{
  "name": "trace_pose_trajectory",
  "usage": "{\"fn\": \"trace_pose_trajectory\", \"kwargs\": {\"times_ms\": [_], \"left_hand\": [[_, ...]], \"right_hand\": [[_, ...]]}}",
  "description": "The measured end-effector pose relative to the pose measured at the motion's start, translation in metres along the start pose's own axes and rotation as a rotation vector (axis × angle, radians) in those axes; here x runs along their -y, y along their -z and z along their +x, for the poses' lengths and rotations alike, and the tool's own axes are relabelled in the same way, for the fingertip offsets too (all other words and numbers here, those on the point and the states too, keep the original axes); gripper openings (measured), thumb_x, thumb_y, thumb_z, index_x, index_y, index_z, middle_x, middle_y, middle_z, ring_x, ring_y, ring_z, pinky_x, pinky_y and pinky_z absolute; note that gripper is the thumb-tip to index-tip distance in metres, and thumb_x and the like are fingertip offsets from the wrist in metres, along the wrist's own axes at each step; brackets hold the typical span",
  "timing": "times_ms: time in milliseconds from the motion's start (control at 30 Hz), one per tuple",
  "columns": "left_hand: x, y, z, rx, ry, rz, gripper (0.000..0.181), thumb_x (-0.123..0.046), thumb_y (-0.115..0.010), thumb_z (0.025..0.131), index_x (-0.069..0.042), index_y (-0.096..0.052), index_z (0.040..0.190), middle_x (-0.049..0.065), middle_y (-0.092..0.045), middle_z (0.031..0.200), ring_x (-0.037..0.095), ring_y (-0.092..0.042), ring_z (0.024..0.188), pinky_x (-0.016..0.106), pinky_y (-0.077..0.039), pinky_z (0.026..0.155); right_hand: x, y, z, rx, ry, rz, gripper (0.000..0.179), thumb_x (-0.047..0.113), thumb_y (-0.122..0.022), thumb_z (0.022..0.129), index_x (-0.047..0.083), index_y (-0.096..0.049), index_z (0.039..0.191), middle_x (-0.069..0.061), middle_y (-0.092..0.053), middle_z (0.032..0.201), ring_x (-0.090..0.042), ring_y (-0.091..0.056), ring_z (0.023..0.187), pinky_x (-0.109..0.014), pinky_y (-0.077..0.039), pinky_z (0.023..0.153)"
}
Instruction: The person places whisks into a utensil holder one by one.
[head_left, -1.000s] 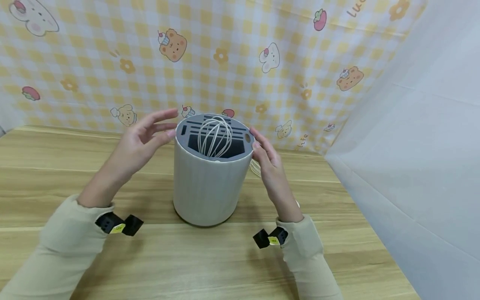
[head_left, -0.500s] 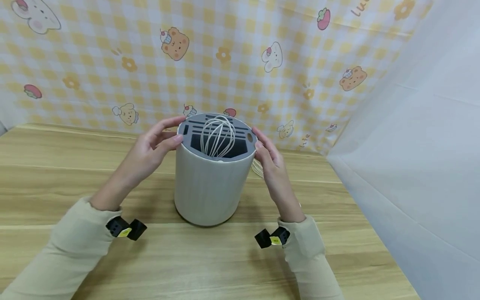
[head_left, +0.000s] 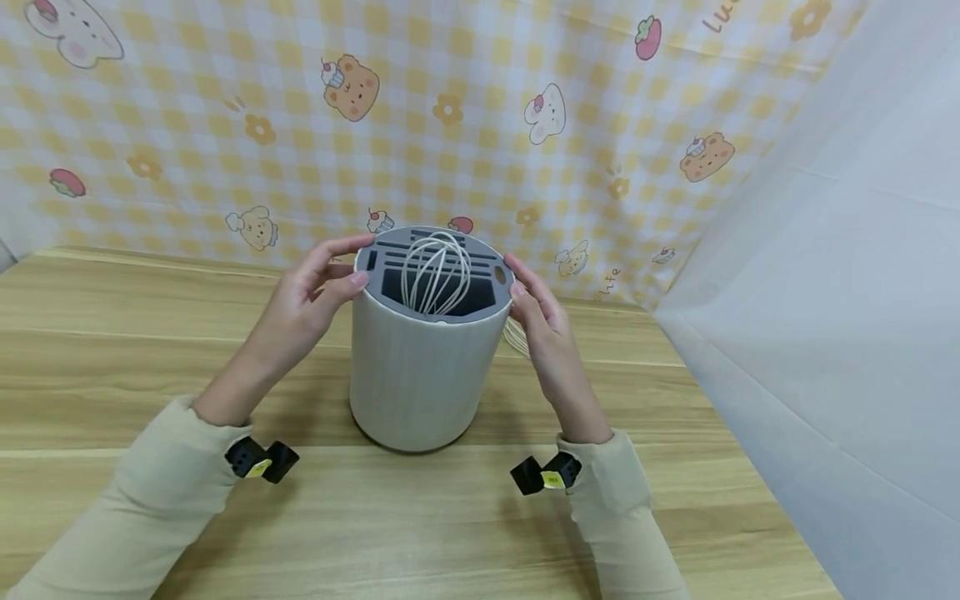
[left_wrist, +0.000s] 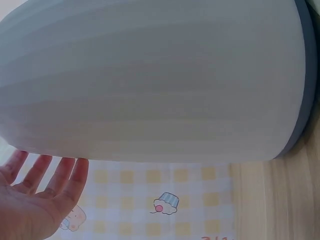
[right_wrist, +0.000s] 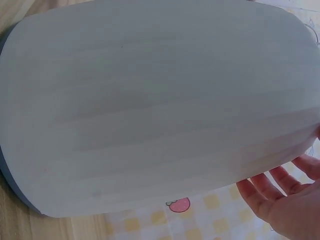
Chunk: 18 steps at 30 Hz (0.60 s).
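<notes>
A tall off-white utensil holder stands upright on the wooden table, with a dark base ring. Set in its top is a grey slotted insert. White whisk wires rise from the insert's large opening; any handle is hidden inside. My left hand holds the left rim, thumb at the front and fingers further back. On the opposite side my right hand grips the rim likewise. Both wrist views show fingertips against the holder's side, at the left hand and the right hand.
White wire loops lie on the table behind the holder, partly hidden by it and my right hand. A yellow checked curtain hangs along the table's back edge. White fabric borders the right side.
My left hand has moved right from just beside the holder and now takes hold of its left rim. The right hand stays on the right rim. The holder stays in place.
</notes>
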<state>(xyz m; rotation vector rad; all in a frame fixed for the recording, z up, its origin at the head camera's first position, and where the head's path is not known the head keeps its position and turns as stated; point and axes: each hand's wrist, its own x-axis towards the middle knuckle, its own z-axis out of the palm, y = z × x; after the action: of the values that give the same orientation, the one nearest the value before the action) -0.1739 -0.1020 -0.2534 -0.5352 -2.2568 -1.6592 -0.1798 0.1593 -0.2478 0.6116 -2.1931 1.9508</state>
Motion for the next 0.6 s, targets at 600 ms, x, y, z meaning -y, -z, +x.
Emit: {"fn": "trace_pose_trajectory", "kwargs": {"times_ms": [600], "left_hand": [[0.001, -0.001, 0.0, -0.012, -0.007, -0.003, 0.04, -0.03, -0.045, 0.097, -0.022, -0.045, 0.136, 0.0, -0.044, 0.139, 0.015, -0.047, 0.11, 0.037, -0.041, 0.089]], "right_hand": [[0.01, 0.023, 0.003, -0.126, 0.035, 0.01, 0.044, 0.016, -0.047, 0.097, 0.011, -0.04, 0.14, -0.004, -0.046, 0.138, -0.017, -0.047, 0.123, -0.034, -0.039, 0.105]]}}
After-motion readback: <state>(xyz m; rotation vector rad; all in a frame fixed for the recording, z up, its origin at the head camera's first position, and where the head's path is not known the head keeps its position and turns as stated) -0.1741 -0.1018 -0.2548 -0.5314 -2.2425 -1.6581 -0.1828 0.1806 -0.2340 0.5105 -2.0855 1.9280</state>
